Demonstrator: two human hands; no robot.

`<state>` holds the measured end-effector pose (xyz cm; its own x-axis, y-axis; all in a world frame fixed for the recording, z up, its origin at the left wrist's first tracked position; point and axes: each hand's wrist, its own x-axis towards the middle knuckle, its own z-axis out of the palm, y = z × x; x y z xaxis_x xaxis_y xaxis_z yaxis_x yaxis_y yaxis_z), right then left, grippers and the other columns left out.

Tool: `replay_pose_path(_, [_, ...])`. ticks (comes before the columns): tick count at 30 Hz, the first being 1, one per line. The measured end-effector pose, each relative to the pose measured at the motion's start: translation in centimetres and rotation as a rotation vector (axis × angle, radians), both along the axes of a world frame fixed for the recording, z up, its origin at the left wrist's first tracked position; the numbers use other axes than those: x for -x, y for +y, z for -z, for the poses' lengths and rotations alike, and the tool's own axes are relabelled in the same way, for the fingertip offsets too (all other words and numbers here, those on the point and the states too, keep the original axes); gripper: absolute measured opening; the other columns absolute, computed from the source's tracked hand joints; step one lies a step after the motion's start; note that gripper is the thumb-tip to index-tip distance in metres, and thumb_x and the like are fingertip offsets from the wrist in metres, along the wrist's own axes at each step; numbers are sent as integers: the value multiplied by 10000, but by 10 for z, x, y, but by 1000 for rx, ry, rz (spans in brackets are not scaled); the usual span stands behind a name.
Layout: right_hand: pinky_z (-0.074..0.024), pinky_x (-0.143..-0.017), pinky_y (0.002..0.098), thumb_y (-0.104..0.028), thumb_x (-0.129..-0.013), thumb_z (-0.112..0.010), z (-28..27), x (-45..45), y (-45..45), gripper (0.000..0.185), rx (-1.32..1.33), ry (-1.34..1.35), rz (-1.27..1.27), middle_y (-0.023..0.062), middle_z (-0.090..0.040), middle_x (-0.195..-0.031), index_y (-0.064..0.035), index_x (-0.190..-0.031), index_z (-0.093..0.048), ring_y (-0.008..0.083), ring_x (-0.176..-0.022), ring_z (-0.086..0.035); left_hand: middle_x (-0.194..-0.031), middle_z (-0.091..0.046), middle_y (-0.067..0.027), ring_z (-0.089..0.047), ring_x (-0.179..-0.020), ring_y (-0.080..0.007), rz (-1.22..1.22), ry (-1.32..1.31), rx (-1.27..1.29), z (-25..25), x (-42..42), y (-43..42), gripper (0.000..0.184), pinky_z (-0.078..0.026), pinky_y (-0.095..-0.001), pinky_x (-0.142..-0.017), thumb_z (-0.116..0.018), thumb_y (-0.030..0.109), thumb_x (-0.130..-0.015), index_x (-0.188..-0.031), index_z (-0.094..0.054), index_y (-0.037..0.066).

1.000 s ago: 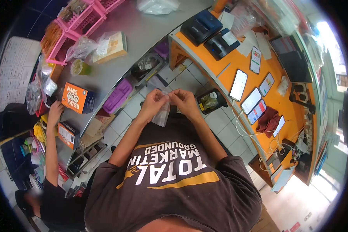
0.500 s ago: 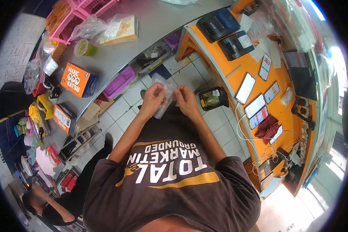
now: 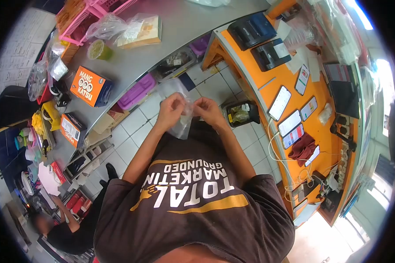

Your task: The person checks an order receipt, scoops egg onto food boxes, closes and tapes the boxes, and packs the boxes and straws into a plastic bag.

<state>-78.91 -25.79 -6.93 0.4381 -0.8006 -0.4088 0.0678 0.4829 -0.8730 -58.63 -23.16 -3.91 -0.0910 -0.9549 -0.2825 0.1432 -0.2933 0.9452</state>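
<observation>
The left hand [image 3: 171, 112] and right hand [image 3: 209, 111], fingertips pinched nearly closed, hold a clear bag [image 3: 179, 129]; its thin film likely calls for a light touch.

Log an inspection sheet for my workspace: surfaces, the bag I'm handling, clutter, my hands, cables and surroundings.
Surface: steel counter on the left, orange desk on the right.
Job's things: clear plastic bag, held up off both surfaces; contents can't be made out.
Clutter: orange boxes and green drink cup on the counter; phones and dark red cloth on the desk.
Hands: left hand pinches the bag; right hand is at its edge, grip unclear.
Cables: white cables loosely looped across the desk.
Surroundings: tiled floor; co-worker at lower left.
</observation>
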Motion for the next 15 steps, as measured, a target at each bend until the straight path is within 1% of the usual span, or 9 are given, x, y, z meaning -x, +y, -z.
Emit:
replay_pose_path(1, [-555, -694, 290, -113, -954, -690, 1, 2, 0, 148, -5, -2, -6, 55, -677, -812, 3, -957, -598, 132, -744, -660, -945, -620, -35, -640, -812, -115, -124, -131, 12, 23, -15, 5, 40, -595, -291, -696, -586, 4, -931, -914, -562, 30])
replay_pose_path(3, [-551, -703, 285, -64, -924, -690, 1, 8, -2, 102, 206, 365, 268, 55, -683, -837, -9, -926, -604, 119, -752, -658, -958, -630, -48, -653, -791, -127, -232, -259, 29, 40, -36, 9, 38, -596, -296, -693, -593, 7, -927, -911, -564, 26])
replay_pose_path(5, [-544, -702, 282, -81, -924, -691, 25, -4, 3, 109, 261, 291, 304, 67, -690, -848, -19, -934, -602, 123, -760, -653, -917, -651, -63, -676, -762, -149, -327, -390, 43, 44, -40, 7, 64, -594, -314, -664, -634, 32, -919, -909, -571, 30])
replay_pose_path(6, [-538, -701, 279, -99, -924, -692, 34, -6, 6, 117, 323, 233, 347, 79, -696, -859, -30, -942, -600, 126, -768, -649, -904, -654, -60, -679, -772, -149, -343, -210, -7, 37, -33, 4, 76, -584, -313, -644, -655, 49, -915, -936, -585, 32])
replay_pose_path(7, [-535, -702, 282, -58, -896, -675, 27, -12, 10, 108, 359, 256, 324, 46, -672, -846, -53, -970, -597, 128, -779, -643, -890, -656, -56, -682, -781, -150, -330, -22, -70, 22, -22, 1, 99, -573, -311, -625, -677, 66, -911, -964, -598, 34])
replay_pose_path(9, [-530, -698, 298, -42, -865, -663, 32, -26, 15, 165, 358, 62, 339, 25, -624, -841, -60, -997, -565, 119, -783, -621, -919, -662, -56, -675, -787, -143, -71, -81, -277, -20, -2, -14, 162, -549, -294, -608, -701, 93, -911, -1029, -606, 36])
replay_pose_path(11, [-522, -673, 302, -82, -845, -685, 8, -27, 16, 203, 321, 225, 356, 40, -618, -807, -58, -999, -554, 131, -746, -618, -1036, -688, -61, -671, -790, -146, 150, -209, -371, 1, 5, -24, 229, -526, -285, -603, -689, 83, -901, -1113, -616, 34])
replay_pose_path(13, [-524, -665, 321, -100, -824, -692, -1, -20, 13, 217, 297, 302, 341, 58, -625, -785, -55, -986, -556, 164, -731, -637, -981, -702, -76, -668, -760, -166, 207, -253, -318, 52, 3, -29, 205, -523, -323, -601, -690, 76, -882, -1074, -639, 25])
replay_pose_path(15, [-525, -658, 340, -119, -802, -700, 5, -14, 8, 232, 271, 352, 299, 75, -632, -763, -51, -973, -558, 197, -716, -655, -926, -715, -91, -664, -729, -187, 229, -310, -265, 69, 11, -33, 183, -519, -362, -598, -690, 70, -863, -1035, -661, 16])
